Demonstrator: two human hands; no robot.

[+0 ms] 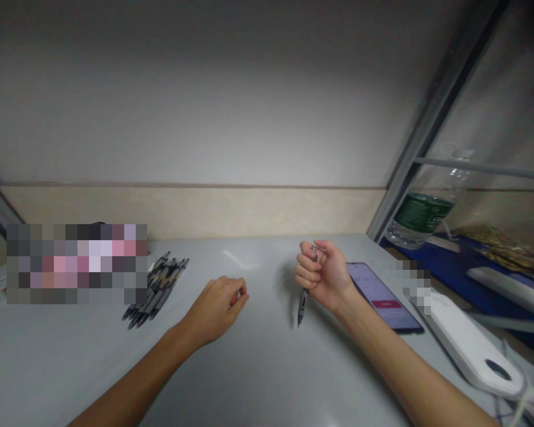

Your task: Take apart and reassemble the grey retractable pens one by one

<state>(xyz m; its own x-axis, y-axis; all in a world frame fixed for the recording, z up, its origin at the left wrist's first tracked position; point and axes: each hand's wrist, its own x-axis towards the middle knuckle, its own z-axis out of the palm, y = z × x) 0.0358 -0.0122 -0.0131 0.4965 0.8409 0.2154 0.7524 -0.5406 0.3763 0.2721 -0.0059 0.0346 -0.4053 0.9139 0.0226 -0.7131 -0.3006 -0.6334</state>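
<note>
My right hand (323,273) is raised over the table, its fingers wrapped round a grey-and-black pen (302,305). The pen's dark tip points down, and its upper end shows near my thumb. My left hand (220,308) rests on the table with its fingers curled in and the thumb close to the index finger; nothing shows in it. To the left of that hand lies a pile of several similar pens (158,290), side by side at a slant.
A phone (385,296) with a lit screen lies behind my right wrist. Further right are a white oblong device (471,344) with cables and a clear bottle (427,207) with a green label, beyond a metal frame (427,130). A blurred-out patch (78,264) covers something at left.
</note>
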